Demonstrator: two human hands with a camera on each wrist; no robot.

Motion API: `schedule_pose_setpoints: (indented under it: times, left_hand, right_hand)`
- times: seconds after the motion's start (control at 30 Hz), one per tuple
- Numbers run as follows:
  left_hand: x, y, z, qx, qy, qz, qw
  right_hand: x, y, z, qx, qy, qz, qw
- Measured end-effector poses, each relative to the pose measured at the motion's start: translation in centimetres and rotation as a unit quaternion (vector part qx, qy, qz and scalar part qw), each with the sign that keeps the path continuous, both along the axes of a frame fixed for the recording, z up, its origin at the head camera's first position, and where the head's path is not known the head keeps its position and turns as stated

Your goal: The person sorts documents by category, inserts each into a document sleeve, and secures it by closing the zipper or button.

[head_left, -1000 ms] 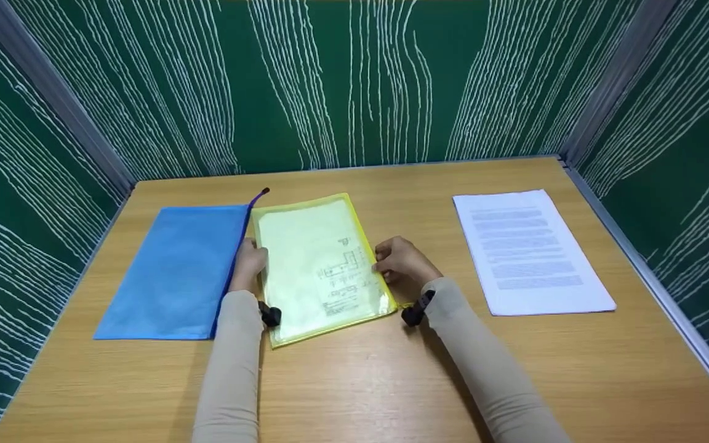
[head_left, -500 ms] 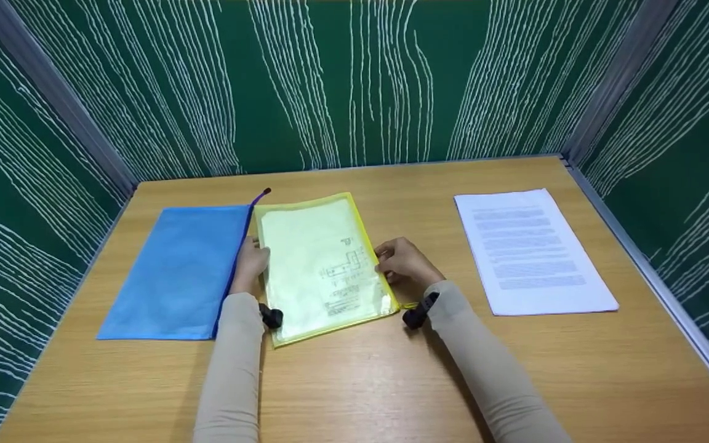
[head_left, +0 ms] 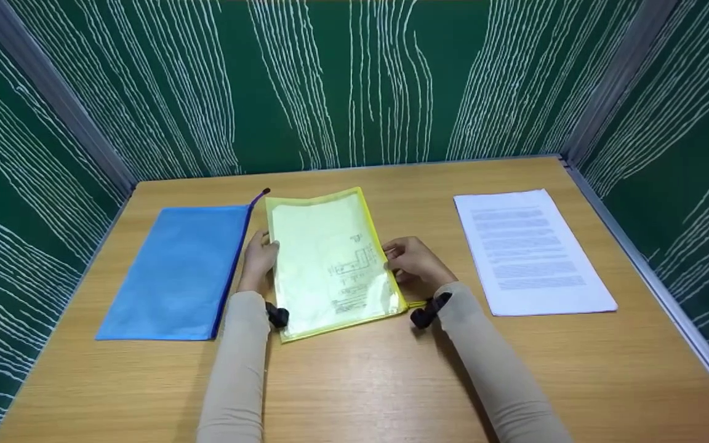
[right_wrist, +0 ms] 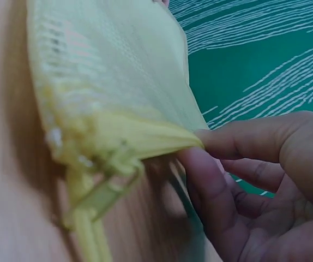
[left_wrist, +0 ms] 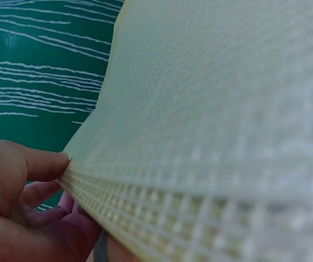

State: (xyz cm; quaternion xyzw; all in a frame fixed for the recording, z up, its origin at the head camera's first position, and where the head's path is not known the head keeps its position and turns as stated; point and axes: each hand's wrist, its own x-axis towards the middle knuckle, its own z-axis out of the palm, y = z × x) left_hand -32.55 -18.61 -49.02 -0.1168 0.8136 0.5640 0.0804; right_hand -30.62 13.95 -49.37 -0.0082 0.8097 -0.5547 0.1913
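A translucent yellow zip pouch [head_left: 317, 258] with a printed sheet inside lies slightly turned at the middle of the table. My left hand [head_left: 260, 261] pinches its left edge between thumb and fingers; the left wrist view shows the mesh-patterned pouch [left_wrist: 200, 136] bent up from that grip. On the opposite side my right hand [head_left: 416, 261] pinches the zipped edge. In the right wrist view thumb and forefinger squeeze the yellow edge, near the zip pull [right_wrist: 104, 191]. The pouch looks raised a little off the table along its held edges.
Left of the pouch lies a blue zip folder [head_left: 173, 274], its dark zip end [head_left: 262, 194] sticking out at the top. A stack of printed white paper [head_left: 533, 252] lies at the right of the wooden table [head_left: 354, 387]. Green walls [head_left: 385, 80] with white lines surround the table.
Both hands have shifted the yellow pouch a little to the right and slightly away, widening the space between it and the blue folder. The folder and paper stack stay put.
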Motion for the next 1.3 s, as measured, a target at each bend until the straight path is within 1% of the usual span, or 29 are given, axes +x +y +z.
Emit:
schedule_pose_setpoints:
  times: [0.13,0.27,0.37,0.53,0.63,0.8,0.87,1.0,1.1,1.2,1.3]
  left_hand:
    - [-0.3,1.2,0.2,0.010,0.003,0.001,0.9999]
    - [-0.6,2.4,0.2,0.017,0.015,0.001,0.9997]
    - [-0.8,3.3,0.2,0.014,0.023,-0.004,0.9996]
    - [-0.8,4.8,0.0,0.018,0.025,-0.022,0.9993]
    - [-0.9,5.7,-0.1,0.021,0.027,-0.031,0.9990]
    - [-1.1,7.0,-0.3,0.012,0.053,-0.053,0.9971]
    - [-1.1,7.5,-0.4,0.006,0.065,-0.061,0.9960]
    - [-0.9,8.4,-0.4,0.011,0.079,-0.078,0.9937]
    - [-0.9,9.0,-0.5,0.010,0.087,-0.098,0.9913]
    - [-0.8,9.5,-0.6,-0.007,0.096,-0.117,0.9885]
    - [-0.6,9.9,-0.7,-0.028,0.105,-0.141,0.9840]
  right_hand:
    - [0.1,1.1,0.2,0.008,0.008,-0.003,0.9999]
    - [0.2,2.5,0.5,-0.009,-0.003,-0.013,0.9999]
    - [0.3,3.4,0.6,-0.017,-0.005,-0.018,0.9997]
    - [0.7,5.1,0.8,0.014,0.026,-0.014,0.9995]
    - [0.9,6.1,1.0,0.023,0.028,-0.017,0.9992]
    - [1.1,7.6,1.1,0.021,0.016,-0.023,0.9994]
    - [1.2,8.2,1.2,0.026,0.020,-0.021,0.9992]
    - [1.4,9.6,1.3,0.049,0.030,-0.019,0.9982]
    - [1.6,10.5,1.2,0.049,0.034,-0.019,0.9980]
    - [1.8,11.3,1.0,0.043,0.028,-0.023,0.9984]
    - [2.0,11.9,0.8,0.041,0.014,-0.031,0.9986]
